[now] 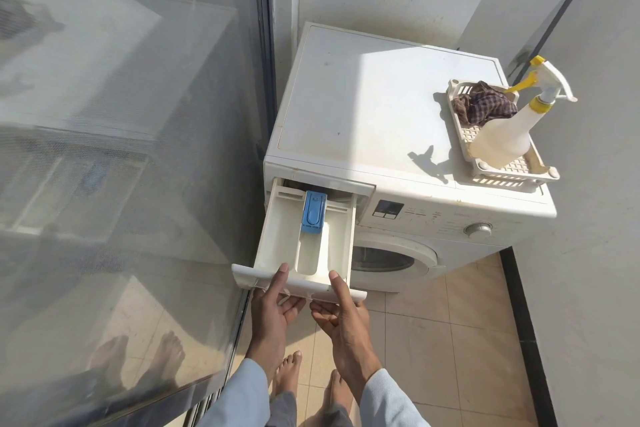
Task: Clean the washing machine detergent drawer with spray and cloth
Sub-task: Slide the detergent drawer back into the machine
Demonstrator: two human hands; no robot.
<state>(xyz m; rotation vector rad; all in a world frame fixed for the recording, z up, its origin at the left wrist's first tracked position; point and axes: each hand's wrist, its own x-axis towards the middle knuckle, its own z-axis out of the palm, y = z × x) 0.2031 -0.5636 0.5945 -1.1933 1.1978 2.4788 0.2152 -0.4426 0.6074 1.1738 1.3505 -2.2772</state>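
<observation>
White detergent drawer [304, 246] out | left hand [273, 308], right hand [341, 317] fingers gripping its front | one spray bottle [505, 135], one cloth [483, 104]

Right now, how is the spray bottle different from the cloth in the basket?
The spray bottle is smooth, pale and stiff, with a yellow nozzle and collar; the cloth is dark, checked and crumpled. The bottle stands tall above the basket rim, while the cloth lies low in a heap. Both sit in the same basket on the washing machine, untouched by either hand.

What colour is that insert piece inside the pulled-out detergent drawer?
Blue. The insert sits in the white detergent drawer, seen clearly in the head view.
</observation>
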